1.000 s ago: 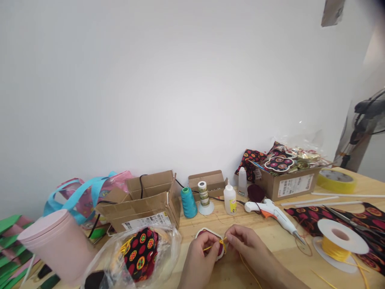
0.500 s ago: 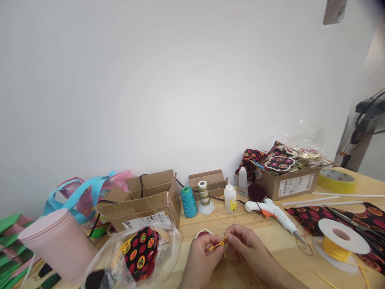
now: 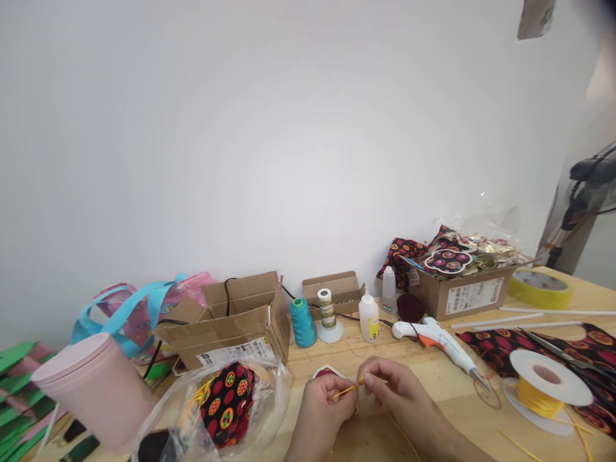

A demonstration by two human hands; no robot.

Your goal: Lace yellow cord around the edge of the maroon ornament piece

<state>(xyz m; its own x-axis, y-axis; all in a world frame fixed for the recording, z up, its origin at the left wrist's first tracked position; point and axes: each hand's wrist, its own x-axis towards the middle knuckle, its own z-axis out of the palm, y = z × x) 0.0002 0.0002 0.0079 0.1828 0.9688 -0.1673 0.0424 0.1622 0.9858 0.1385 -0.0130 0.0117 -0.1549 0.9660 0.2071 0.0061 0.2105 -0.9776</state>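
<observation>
Both hands meet low in the middle of the head view, pinching one yellow cord [image 3: 342, 391]. My left hand [image 3: 323, 410] is closed on the cord, its thumb pressed to the fingers. Just to the right, my right hand [image 3: 392, 388] pinches the cord between thumb and fingertips. A length of cord trails below the right palm toward the bottom edge. Behind the left fingers lies a dark red patch with a pale scalloped rim [image 3: 327, 372], partly hidden by the hand. A white spool of yellow cord [image 3: 539, 401] rests on the table at the right.
A glue gun [image 3: 437, 343] lies right of the hands, before patterned fabric and scissors [image 3: 558, 350]. Glue bottle [image 3: 369, 317], teal thread cone [image 3: 303, 324] and cardboard boxes [image 3: 240, 308] stand behind. Plastic bag of patterned pieces [image 3: 228, 404] and pink lidded bin [image 3: 96, 391] are left.
The loop in the cord between my fingertips has drawn smaller. My right fingertips have shifted slightly; my left hand has stayed nearly in place.
</observation>
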